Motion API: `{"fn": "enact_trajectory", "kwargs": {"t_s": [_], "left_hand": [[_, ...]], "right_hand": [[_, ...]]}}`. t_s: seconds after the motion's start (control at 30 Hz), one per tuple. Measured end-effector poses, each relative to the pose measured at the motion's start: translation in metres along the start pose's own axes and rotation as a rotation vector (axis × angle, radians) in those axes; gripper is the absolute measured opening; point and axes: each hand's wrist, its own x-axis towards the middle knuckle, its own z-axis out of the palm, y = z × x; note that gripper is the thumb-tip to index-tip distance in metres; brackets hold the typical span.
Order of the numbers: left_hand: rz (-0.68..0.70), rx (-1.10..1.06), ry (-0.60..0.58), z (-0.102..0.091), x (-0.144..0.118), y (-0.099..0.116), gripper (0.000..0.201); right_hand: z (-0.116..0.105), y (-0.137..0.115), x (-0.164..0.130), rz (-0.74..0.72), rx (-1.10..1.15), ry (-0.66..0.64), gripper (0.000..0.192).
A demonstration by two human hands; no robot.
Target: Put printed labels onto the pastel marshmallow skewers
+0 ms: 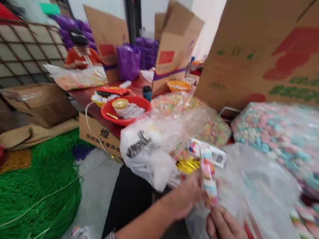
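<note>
Between my hands stands a narrow clear packet point(208, 168) filled with pink, white and blue sweets. My right hand point(228, 230) pinches its lower end. My left hand point(186, 196) is closed around the packet's side, slightly blurred, with its fingertips partly hidden. Just beyond the left hand lies a bunch of shiny gold strips point(188, 165). Behind the packet is a small white box point(220, 157) with coloured print. Crumpled clear plastic bags point(252, 181) lie to the right of the packet.
Large bags of pastel sweets point(276, 137) and small mixed sweets point(178, 104) cover the table beneath tall cardboard boxes point(272, 55). A red basin point(124, 120) holds a bowl and packets. Green netting-like strands point(29, 185) spread at left. A person in orange point(71, 57) sits across.
</note>
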Motion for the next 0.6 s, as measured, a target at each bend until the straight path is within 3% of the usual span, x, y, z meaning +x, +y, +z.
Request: {"fn": "enact_trajectory", "kwargs": {"t_s": [0.07, 0.2, 0.37, 0.5, 0.6], "left_hand": [[0.086, -0.084, 0.001, -0.004, 0.007, 0.008, 0.076], [0.023, -0.102, 0.013, -0.010, 0.015, 0.001, 0.051], [-0.053, -0.066, 0.020, 0.000, 0.010, -0.013, 0.041], [-0.032, -0.030, 0.055, -0.001, 0.011, -0.013, 0.044], [-0.058, 0.106, 0.005, -0.005, 0.011, -0.015, 0.048]], "right_hand": [[-0.002, 0.004, -0.002, 0.049, 0.038, 0.000, 0.044], [0.001, 0.008, -0.003, 0.144, 0.067, -0.041, 0.050], [-0.003, 0.010, 0.002, 0.083, 0.159, -0.006, 0.043], [-0.013, 0.010, 0.003, 0.086, 0.177, -0.074, 0.036], [-0.014, 0.006, 0.003, 0.083, 0.240, -0.042, 0.032]]}}
